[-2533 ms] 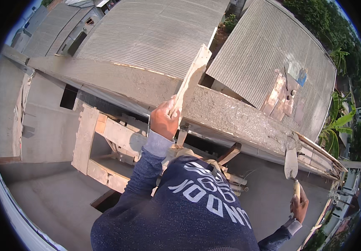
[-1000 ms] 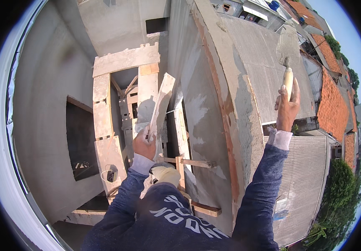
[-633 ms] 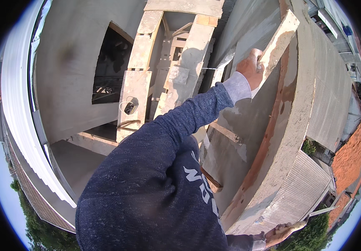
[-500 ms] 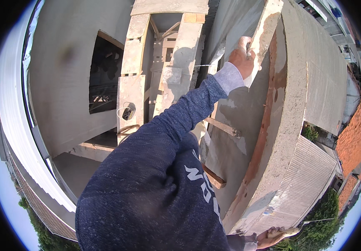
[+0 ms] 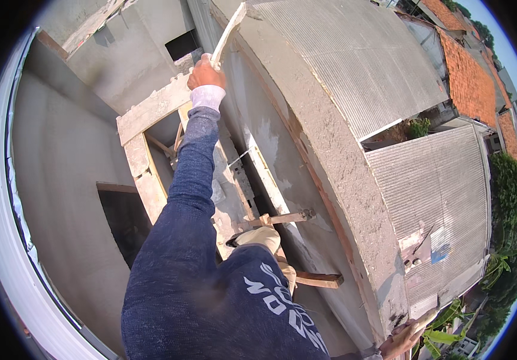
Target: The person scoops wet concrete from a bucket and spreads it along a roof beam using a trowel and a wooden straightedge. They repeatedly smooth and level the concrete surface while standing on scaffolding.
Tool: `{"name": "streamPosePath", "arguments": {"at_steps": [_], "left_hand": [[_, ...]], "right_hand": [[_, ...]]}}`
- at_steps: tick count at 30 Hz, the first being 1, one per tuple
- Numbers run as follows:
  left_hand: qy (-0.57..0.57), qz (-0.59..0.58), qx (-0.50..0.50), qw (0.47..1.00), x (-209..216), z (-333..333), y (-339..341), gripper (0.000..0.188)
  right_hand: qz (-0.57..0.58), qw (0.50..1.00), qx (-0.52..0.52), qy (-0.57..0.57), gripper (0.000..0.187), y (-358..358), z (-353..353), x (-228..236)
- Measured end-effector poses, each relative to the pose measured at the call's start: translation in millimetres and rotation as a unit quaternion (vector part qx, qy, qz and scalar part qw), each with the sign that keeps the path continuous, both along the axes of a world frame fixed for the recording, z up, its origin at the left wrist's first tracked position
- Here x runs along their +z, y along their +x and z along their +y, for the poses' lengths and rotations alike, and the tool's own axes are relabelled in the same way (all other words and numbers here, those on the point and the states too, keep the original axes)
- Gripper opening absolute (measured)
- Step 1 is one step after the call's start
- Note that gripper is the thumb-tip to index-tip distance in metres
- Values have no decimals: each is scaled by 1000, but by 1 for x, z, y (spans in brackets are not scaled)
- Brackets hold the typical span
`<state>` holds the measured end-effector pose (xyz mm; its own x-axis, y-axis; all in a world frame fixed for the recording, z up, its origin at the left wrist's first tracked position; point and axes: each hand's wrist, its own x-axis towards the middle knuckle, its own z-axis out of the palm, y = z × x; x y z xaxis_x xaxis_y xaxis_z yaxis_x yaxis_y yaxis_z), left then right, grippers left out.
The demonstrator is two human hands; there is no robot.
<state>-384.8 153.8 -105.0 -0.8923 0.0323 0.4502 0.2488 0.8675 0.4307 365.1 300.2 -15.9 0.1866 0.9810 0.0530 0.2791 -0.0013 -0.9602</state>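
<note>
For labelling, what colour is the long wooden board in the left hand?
The long wooden board looks pale cream, head view.

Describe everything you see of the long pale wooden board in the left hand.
The long, narrow, cream-coloured board looks like wood. It is seen nearly edge-on, slanting up and to the right from the bare left hand, which grips its lower end. It looks slightly bowed, perhaps through the fisheye lens. Its far end overlaps the grey, rough-topped wall in the picture; whether they touch, I cannot tell.
</note>
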Motion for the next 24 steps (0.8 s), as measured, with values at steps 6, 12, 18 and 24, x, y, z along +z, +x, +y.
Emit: {"name": "streamPosePath", "arguments": {"at_steps": [6,12,18,24], "left_hand": [[-103,7,-51,993,15,52,-65,16],[-178,24,-103,978,5,106,-117,17],[-171,-4,-46,984,8,103,-162,18],[-152,-38,-1,988,21,85,-192,23]], "right_hand": [[42,995,-29,-90,49,-4,0,-8],[58,990,-21,-130,46,-27,10,-6],[41,989,18,-141,46,-37,22,-5],[7,981,109,-162,46,-22,24,-10]]}}
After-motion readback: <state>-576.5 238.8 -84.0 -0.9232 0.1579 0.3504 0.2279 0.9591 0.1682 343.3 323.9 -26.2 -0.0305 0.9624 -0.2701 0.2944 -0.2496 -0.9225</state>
